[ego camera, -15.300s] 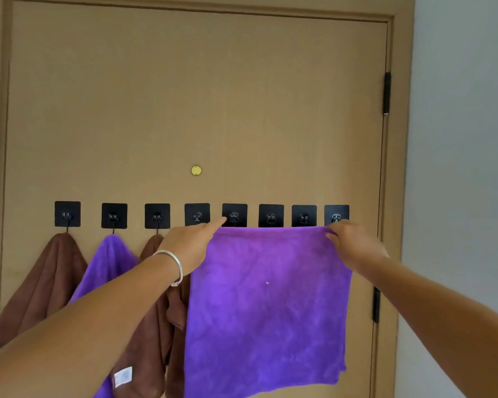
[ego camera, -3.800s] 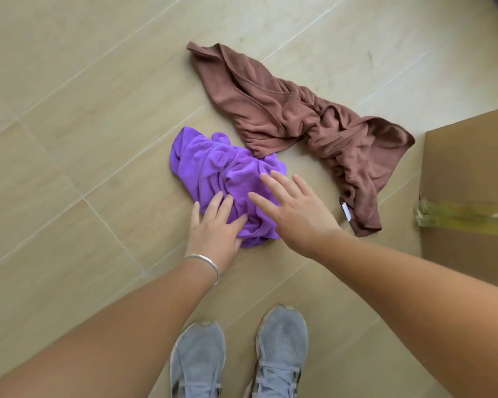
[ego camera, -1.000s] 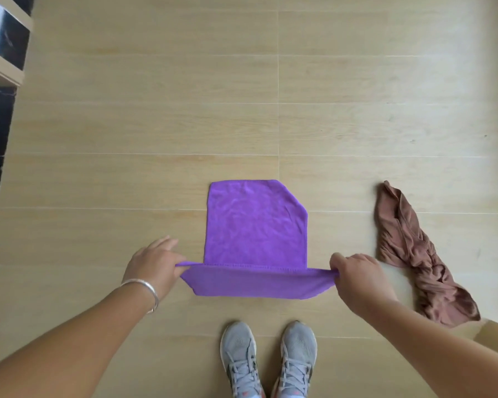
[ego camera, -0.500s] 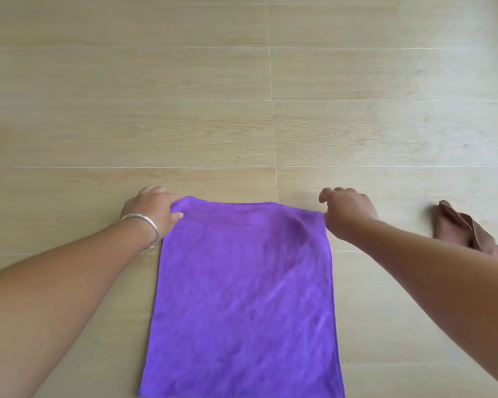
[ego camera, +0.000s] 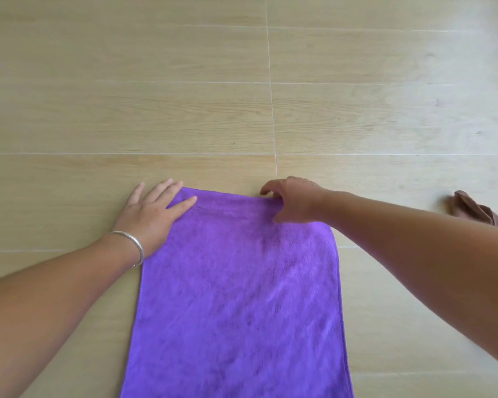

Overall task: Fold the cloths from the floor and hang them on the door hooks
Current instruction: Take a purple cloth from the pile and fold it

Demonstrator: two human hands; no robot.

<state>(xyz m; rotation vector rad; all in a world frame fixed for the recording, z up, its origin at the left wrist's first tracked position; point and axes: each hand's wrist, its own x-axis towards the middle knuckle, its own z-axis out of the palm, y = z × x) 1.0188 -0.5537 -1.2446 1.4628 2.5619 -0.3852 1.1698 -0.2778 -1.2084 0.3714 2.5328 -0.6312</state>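
A purple cloth (ego camera: 239, 305) lies flat on the wooden floor (ego camera: 184, 110), folded into a long rectangle that runs from mid-frame down past the bottom edge. My left hand (ego camera: 153, 211), with a silver bracelet on its wrist, rests flat and spread on the cloth's far left corner. My right hand (ego camera: 295, 201) sits on the far edge, right of its middle, with fingers curled down onto the fabric. A brown cloth (ego camera: 475, 209) lies crumpled on the floor at the right edge, partly hidden behind my right forearm.
Pale wood-look floor tiles with thin white joints fill the rest of the view. The door and its hooks are out of sight.
Half a second ago both hands pinched the far corners of the purple cloth. Now the left hand has flattened on its corner and the right hand has slid inward along the far edge.
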